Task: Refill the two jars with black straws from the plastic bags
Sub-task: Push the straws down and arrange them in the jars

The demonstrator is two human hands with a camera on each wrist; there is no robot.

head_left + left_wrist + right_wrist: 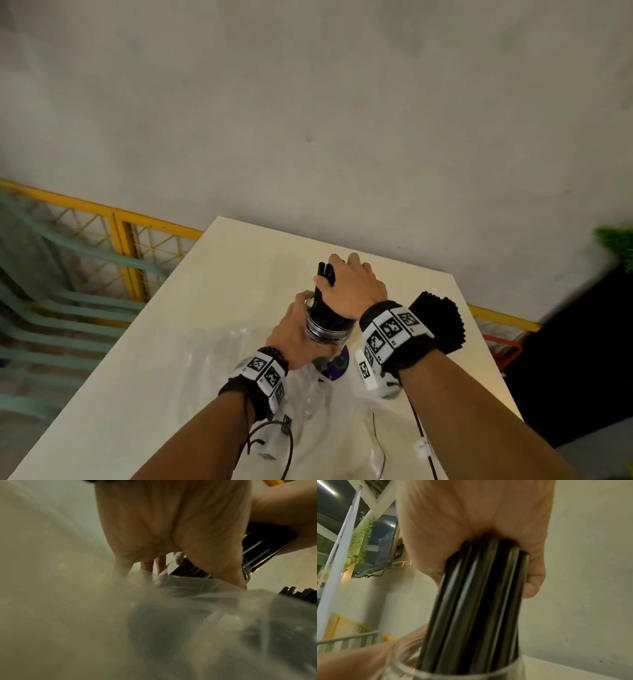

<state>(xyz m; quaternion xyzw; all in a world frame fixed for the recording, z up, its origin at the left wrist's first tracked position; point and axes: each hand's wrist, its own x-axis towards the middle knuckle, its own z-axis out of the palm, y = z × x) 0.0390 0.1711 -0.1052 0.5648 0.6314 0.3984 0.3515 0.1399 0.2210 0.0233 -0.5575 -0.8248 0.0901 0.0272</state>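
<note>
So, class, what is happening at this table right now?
A person is refilling a glass jar with black straws. The left hand holds the jar, and the right hand grips a bundle whose lower ends are already inside it. More straws stand to the right, and clear plastic bags lie on the table.

The left hand (168,524) fills the upper middle, palm toward the camera, its fingers (162,564) curled round a clear glass jar (247,568) packed with black straws (262,547). The right hand (288,513) reaches in from the upper right and grips those straws. Crumpled clear plastic bag (188,615) blurs the foreground. More black straw ends (298,593) poke out at the right edge.
</note>
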